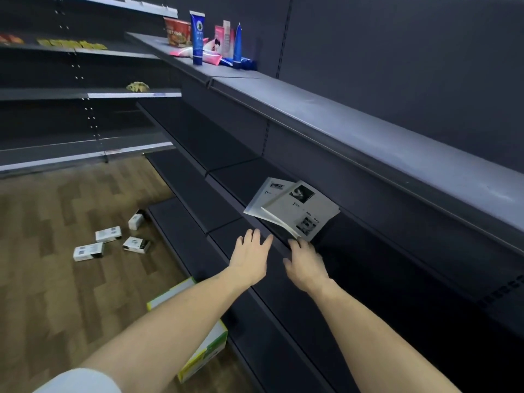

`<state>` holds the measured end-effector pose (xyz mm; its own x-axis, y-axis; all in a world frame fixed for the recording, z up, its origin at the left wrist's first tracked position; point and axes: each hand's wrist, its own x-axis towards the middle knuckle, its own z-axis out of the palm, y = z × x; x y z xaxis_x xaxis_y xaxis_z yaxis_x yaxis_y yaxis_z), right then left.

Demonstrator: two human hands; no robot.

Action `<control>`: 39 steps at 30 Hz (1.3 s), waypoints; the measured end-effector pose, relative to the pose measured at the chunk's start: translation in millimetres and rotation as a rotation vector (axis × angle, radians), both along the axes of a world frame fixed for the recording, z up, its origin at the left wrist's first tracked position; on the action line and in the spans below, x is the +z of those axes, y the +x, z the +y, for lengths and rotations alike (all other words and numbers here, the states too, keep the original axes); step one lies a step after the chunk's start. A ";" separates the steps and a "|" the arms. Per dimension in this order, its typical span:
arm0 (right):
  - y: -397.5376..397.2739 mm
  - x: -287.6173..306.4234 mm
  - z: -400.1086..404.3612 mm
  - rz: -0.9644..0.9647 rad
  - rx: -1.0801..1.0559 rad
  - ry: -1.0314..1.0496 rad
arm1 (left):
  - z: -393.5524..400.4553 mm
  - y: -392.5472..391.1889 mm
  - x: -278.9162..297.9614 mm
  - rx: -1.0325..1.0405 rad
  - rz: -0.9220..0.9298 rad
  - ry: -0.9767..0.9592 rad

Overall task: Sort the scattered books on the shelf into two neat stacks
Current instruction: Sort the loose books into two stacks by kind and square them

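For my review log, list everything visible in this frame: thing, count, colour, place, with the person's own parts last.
books: two, pale grey covers with black photos, overlapping on the dark middle shelf, just beyond the hands
middle shelf: one, dark grey, holding the books
top shelf: one, lighter grey, above the books
tubes: two upright, blue, far end of top shelf
pink packets: several, beside the tubes
noodle cup: one, red, behind the tubes
small boxes: four, white, scattered on the wooden floor
carton: one, white, green and yellow, on the floor under the left arm
left hand: open, empty
right hand: fingers at the nearest book's corner; grip unclear
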<state>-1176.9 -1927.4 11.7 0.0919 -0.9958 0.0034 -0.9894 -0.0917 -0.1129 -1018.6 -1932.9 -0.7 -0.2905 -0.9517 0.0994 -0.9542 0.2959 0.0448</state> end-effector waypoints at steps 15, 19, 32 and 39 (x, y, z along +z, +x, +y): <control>-11.6 -18.9 -149.8 -0.033 -0.041 0.114 | -114.8 -9.2 -5.0 0.098 -0.035 0.058; -8.7 -20.5 -166.1 -0.056 -0.062 0.087 | -146.2 -8.1 -6.5 0.070 -0.112 0.074; -7.8 2.0 -168.6 -0.078 -0.144 0.183 | -184.7 -11.1 -31.6 -0.061 -0.158 0.071; 14.7 -0.4 -147.6 -0.047 -0.266 0.155 | -181.0 5.3 -40.1 -0.201 -0.099 -0.030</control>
<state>-1162.1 -2075.0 11.2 -0.1686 -0.9739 -0.1519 -0.9697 0.1916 -0.1518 -1013.3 -2113.9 -40.7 -0.4840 -0.8706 0.0880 -0.8750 0.4806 -0.0579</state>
